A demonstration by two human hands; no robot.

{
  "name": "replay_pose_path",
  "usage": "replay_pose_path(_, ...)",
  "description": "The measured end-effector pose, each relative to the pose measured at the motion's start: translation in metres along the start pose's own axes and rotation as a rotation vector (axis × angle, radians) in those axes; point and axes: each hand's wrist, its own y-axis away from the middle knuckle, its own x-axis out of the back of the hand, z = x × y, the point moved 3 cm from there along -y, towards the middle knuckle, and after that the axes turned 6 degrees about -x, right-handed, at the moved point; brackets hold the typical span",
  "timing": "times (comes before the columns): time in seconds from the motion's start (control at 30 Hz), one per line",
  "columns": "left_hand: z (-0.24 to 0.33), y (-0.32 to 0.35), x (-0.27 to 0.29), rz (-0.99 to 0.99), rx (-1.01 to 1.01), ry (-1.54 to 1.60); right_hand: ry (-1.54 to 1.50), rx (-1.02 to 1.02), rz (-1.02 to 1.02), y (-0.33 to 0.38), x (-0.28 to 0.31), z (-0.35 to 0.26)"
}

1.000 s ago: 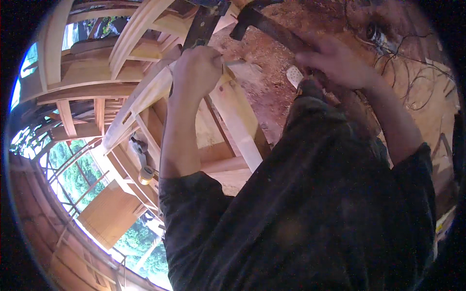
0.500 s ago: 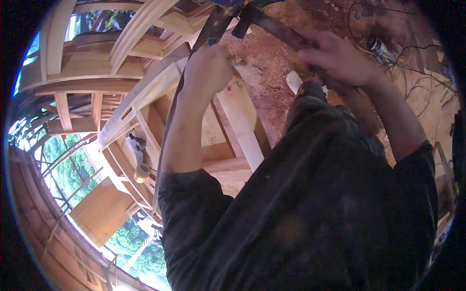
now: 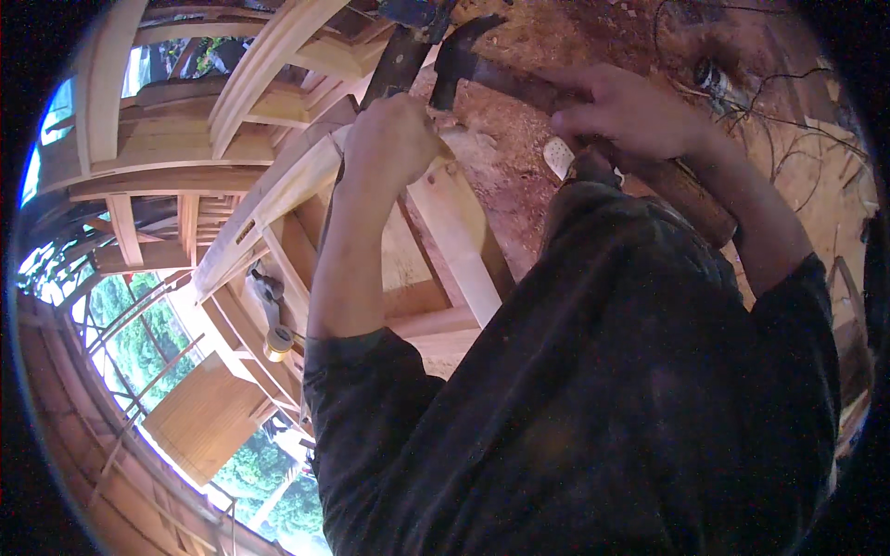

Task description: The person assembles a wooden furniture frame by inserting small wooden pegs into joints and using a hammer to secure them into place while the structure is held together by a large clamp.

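My left hand (image 3: 394,139) is closed round a dark, flat, metal-looking bar (image 3: 400,65) that has a small hole in it. Part of the bar is hidden by the hand and forearm, so its exact kind does not show. In my right hand (image 3: 635,111) is a claw hammer (image 3: 454,67), gripped by its thick wooden handle. The hammer's head lies to the left, close beside the bar, with its curved claw toward the top; I cannot tell whether the two touch. Under my left hand is the corner of a pale wooden frame (image 3: 454,222).
Stacked timber frames (image 3: 167,120) fill the upper left. A hand tool with a yellowish round end (image 3: 278,343) rests on the frame at left. Sawdust covers the brown floor (image 3: 501,148); dark cords (image 3: 788,139) lie at right. A blue object (image 3: 413,11) sits at the top edge.
The hammer has shifted slightly left and turned, so its claw now shows clearly. My left hand has moved a little lower in view with the bar still in it.
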Motion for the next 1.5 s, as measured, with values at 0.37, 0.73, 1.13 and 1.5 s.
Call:
replay_pose_path(0.37,-0.010,0.078,-0.019,0.572,0.460,0.325,0.175,0.237,0.314,-0.011,0.006,0.029)
replay_pose_path(0.73,0.028,0.105,-0.115,0.536,0.371,0.212,-0.620,0.210,-0.186,0.007,-0.004,0.039)
replay_pose_path(1.13,0.032,0.105,-0.097,0.501,0.551,0.344,-0.697,-0.623,-0.085,-0.003,-0.031,0.161)
replay_pose_path(1.5,0.012,0.097,-0.109,0.700,0.869,1.277,-0.799,-0.624,0.119,-0.028,-0.004,0.379)
